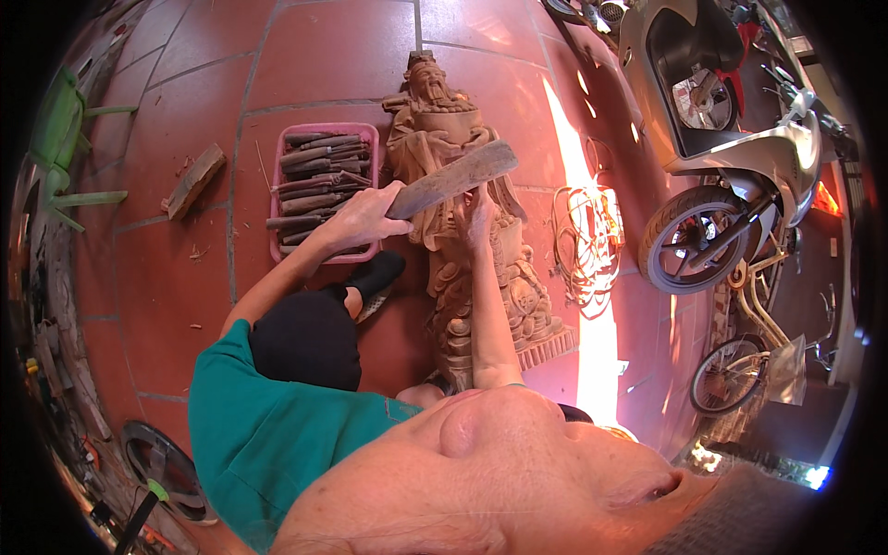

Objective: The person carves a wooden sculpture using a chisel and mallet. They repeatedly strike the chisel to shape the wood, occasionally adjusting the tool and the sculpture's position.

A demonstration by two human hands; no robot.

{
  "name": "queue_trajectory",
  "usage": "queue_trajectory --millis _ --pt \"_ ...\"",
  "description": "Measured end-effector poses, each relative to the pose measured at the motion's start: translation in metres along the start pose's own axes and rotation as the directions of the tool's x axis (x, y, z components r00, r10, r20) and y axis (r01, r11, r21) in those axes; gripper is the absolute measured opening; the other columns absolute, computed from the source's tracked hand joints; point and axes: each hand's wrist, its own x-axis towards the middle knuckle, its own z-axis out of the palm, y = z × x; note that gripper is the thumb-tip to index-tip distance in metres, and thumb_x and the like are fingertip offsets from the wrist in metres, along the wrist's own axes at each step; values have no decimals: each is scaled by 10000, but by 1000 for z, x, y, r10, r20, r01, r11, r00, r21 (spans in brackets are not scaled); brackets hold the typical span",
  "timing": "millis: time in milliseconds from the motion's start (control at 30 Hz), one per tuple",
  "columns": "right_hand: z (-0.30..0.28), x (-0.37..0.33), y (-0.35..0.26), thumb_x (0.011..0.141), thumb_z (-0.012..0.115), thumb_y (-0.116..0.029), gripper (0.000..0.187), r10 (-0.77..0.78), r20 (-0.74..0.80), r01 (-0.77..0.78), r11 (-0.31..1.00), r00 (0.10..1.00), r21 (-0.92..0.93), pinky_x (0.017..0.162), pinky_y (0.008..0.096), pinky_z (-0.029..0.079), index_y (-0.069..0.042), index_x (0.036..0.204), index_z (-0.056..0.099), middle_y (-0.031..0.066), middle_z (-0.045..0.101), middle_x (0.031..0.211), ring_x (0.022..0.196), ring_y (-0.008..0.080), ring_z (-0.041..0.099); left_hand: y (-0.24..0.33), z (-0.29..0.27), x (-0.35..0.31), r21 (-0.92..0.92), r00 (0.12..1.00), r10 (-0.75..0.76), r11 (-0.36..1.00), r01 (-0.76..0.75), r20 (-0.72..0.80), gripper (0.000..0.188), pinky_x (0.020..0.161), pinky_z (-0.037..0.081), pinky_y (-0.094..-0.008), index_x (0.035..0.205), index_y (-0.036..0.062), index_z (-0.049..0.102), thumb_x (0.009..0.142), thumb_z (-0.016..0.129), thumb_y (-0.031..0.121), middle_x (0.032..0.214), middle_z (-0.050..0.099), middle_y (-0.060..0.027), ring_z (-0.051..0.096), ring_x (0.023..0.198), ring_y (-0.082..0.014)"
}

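Note:
A carved wooden statue [435,157] of a bearded, robed figure lies on the floor in front of me, its head pointing away. My left hand [370,218] grips a flat, worn wooden mallet [462,176], which slants across the statue's middle. Under the mallet's broad end is my right hand [476,220], its fingers curled up against the carving. The mallet partly covers those fingers, and whatever they hold cannot be made out. Left of the statue stands a pink plastic basket [376,148] with several dark-handled carving tools [319,166] lying in it.
A wood block [194,182] lies on the red tiles left of the basket. Coiled cable [589,245] sits right of the statue in bright sunlight. Beyond it stand a motor scooter [712,139] and a bicycle [735,370]. A green plastic chair [65,139] is at far left.

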Motion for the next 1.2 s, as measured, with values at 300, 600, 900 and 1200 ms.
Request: queue_trajectory --millis 300,600,900,1200 --pt "3 0 5 927 630 44 308 6 -14 -6 1000 1000 2 799 397 601 26 1220 538 208 729 1009 909 331 742 1 -1 0 13 1000 12 1000 -12 4 524 835 504 -519 1142 -25 508 841 729 341 957 674 -317 675 956 -473" --pt "1 0 1 931 624 45 307 -15 -16 15 1000 1000 9 799 400 597 24 1224 538 208 731 1000 909 336 742 0 -1 1 9 1000 11 1000 -11 6 527 836 502 -521 1158 -26 515 837 725 334 948 678 -305 674 950 -472" --pt "0 0 7 933 647 14 380 -7 3 7 1000 1000 -21 811 422 608 6 1296 532 242 717 1046 953 385 724 2 0 0 15 1000 12 1000 -12 -5 536 848 507 -526 1191 -19 518 840 724 330 958 682 -310 674 959 -477" --pt "-1 0 6 928 650 18 417 -25 15 26 1000 1000 -9 812 420 613 5 1324 521 244 715 1053 958 391 723 0 -1 0 21 1000 20 1000 -20 -2 536 837 506 -529 1186 -20 517 840 728 331 942 678 -311 672 948 -482"
